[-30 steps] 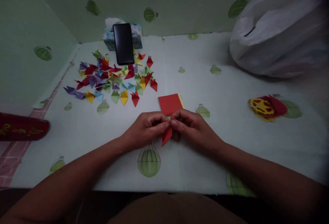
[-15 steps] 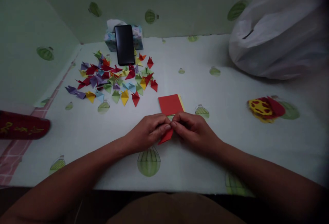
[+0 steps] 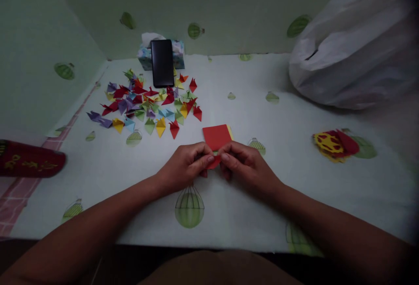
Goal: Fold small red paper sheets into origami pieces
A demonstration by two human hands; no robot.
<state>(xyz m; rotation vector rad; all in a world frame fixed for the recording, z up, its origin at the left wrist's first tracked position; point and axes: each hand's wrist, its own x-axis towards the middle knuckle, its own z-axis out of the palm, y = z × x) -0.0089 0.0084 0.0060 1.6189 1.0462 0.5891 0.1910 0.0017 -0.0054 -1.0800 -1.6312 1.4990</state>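
Observation:
My left hand [image 3: 186,166] and my right hand [image 3: 245,166] meet at the fingertips over the table, both pinching a small folded red paper piece [image 3: 214,162]. Only a small part of the red piece shows between the thumbs. Just beyond my fingers lies a small stack of square papers [image 3: 216,136], red on top with a yellow edge showing at its right. Farther back on the left is a spread pile of folded paper pieces [image 3: 149,104] in red, purple, yellow, green and blue.
A black phone [image 3: 162,62] leans against a tissue box [image 3: 145,54] at the back. A big white plastic bag [image 3: 353,49] fills the back right. A red and yellow paper object [image 3: 334,143] lies at right, a dark red patterned item [image 3: 28,161] at left. The cloth-covered table [image 3: 278,189] has green balloon prints.
The red piece hung down as a long point below my fingers; now it is gathered up small between both thumbs. The view has tilted slightly, shifting the table's things lower in the picture.

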